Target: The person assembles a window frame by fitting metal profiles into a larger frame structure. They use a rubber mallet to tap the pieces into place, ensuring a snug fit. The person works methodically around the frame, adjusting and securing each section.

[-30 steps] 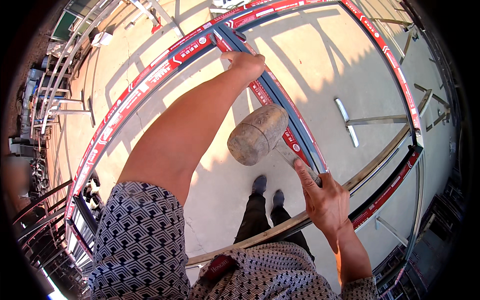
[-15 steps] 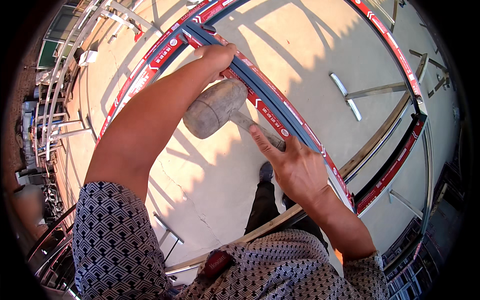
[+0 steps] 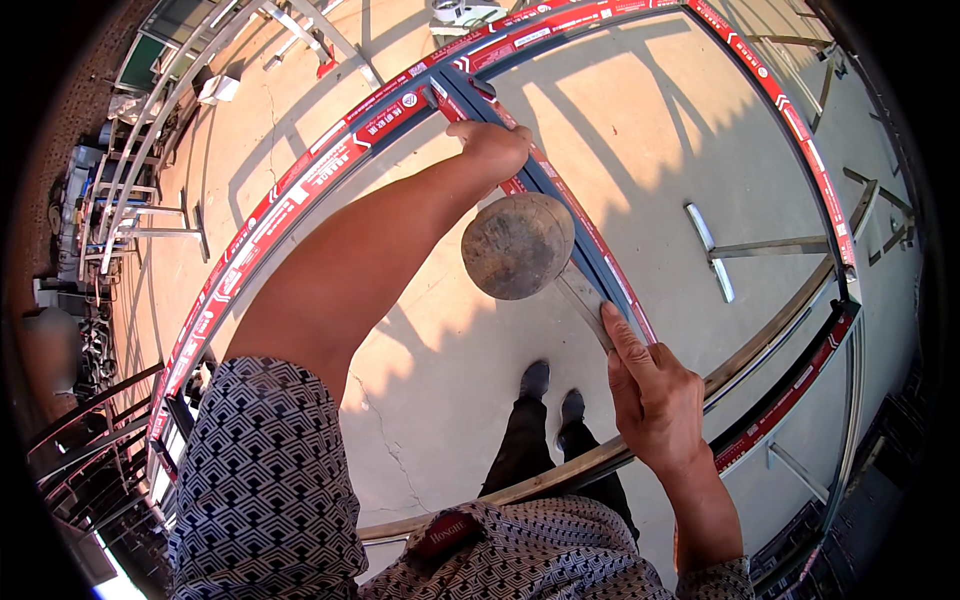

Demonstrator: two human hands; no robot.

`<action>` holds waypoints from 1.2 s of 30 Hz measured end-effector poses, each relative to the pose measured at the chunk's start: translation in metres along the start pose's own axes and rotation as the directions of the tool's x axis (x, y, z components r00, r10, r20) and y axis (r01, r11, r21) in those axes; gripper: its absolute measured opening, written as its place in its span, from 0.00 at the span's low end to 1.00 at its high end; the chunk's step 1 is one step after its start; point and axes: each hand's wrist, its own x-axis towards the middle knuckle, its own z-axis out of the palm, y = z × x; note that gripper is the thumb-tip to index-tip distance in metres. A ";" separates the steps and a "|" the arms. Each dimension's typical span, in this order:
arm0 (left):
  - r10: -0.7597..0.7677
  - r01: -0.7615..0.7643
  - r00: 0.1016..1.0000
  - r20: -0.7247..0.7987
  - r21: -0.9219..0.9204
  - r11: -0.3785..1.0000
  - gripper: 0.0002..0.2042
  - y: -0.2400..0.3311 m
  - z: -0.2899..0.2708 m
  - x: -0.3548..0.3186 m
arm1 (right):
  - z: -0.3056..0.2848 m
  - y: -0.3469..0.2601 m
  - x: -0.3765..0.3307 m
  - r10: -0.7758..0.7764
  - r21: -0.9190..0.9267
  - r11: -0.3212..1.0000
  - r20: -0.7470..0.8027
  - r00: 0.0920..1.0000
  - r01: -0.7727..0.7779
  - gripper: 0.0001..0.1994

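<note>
Gripping a mallet (image 3: 518, 246) by its handle, the right hand (image 3: 655, 395) is clamped on the lower end, one digit stretched along the shaft. The left hand (image 3: 497, 150) clasps a dark blue-grey crossbar (image 3: 598, 262) near its upper end, thumb on the left side, most of the fingers out of sight. The two hands are well apart, and the mallet's head sits between them, just left of the crossbar, with its round, scuffed, grey-brown face turned toward the camera. Whether the head touches the bar cannot be told.

The crossbar runs slantwise from the far side of a large frame (image 3: 320, 172) toward the right hand. Red strips with white markings cover both the bar and the frame. A long wooden rail (image 3: 770, 335) passes in front of the person, over the legs in dark trousers (image 3: 525, 445). Below lies a pale floor (image 3: 640, 130), part sunlit and part in jagged shadow, with a thin crack. To the right, a silver metal bar (image 3: 708, 252) meets a slimmer piece in a T shape. A patterned sleeve (image 3: 265, 470) covers the left upper arm.
</note>
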 end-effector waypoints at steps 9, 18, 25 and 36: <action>0.034 -0.028 0.992 0.121 -0.052 0.998 0.57 -0.009 0.006 0.003 | -0.028 0.017 0.068 -0.058 0.173 0.982 -0.108 0.992 0.076 0.21; 0.027 -0.049 0.993 0.118 0.190 0.981 0.54 -0.039 0.024 0.060 | -0.063 0.011 0.132 -0.147 0.254 0.953 -0.085 0.986 0.164 0.19; -0.026 0.030 0.995 0.093 -0.036 0.999 0.63 0.003 0.006 -0.004 | -0.004 -0.001 0.236 -0.118 0.310 0.942 -0.062 0.991 0.132 0.20; 0.006 -0.006 0.996 0.088 -0.002 1.000 0.61 -0.010 0.010 0.011 | 0.022 -0.010 0.272 -0.050 0.212 0.976 -0.025 0.998 0.055 0.23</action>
